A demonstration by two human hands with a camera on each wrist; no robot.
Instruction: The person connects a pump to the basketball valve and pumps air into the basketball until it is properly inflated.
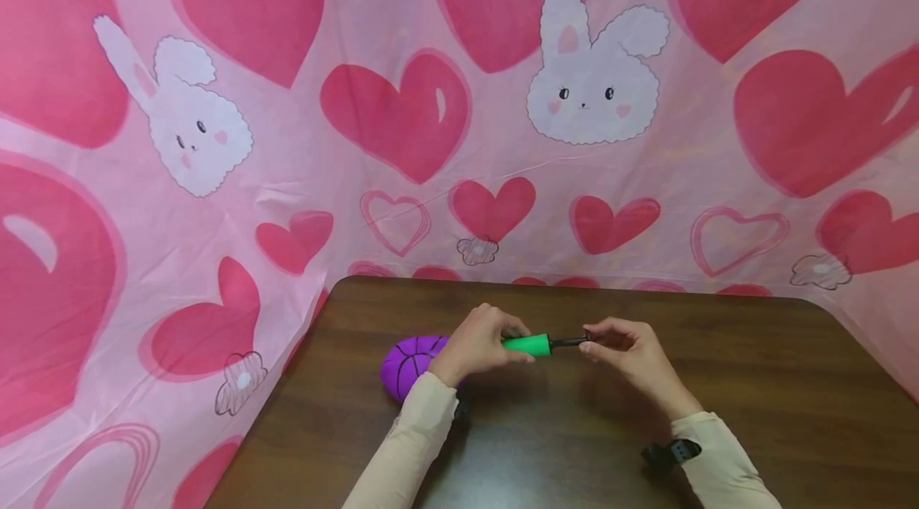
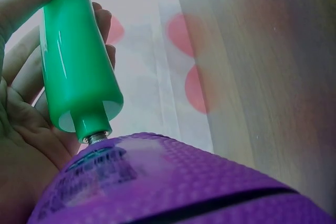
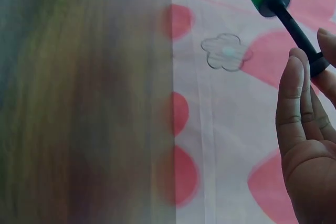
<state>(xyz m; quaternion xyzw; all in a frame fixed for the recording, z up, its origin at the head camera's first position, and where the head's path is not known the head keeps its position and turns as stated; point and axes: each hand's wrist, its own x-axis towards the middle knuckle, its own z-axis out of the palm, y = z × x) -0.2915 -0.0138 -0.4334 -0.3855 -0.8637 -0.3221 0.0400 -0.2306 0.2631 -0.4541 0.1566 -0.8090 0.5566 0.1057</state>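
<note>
My left hand (image 1: pixel 483 343) grips the green barrel of a small hand pump (image 1: pixel 530 345), fingers on one side and thumb on the other. In the left wrist view, the metal tip at the pump's narrow end meets a purple ball (image 2: pixel 173 177) with black lines. That ball lies on the table to the left, partly covered by the left hand in the head view. My right hand (image 1: pixel 635 353) pinches the end of the black plunger rod (image 3: pixel 296 32), which is drawn out of the barrel. A printed patch shows on the ball near the pump's tip.
A dark brown wooden table (image 1: pixel 560 445) lies under both hands. Behind it and to the left hangs a pink cloth (image 1: pixel 502 150) printed with hearts and rabbit faces. A black strap device (image 1: pixel 671 453) sits on the right wrist.
</note>
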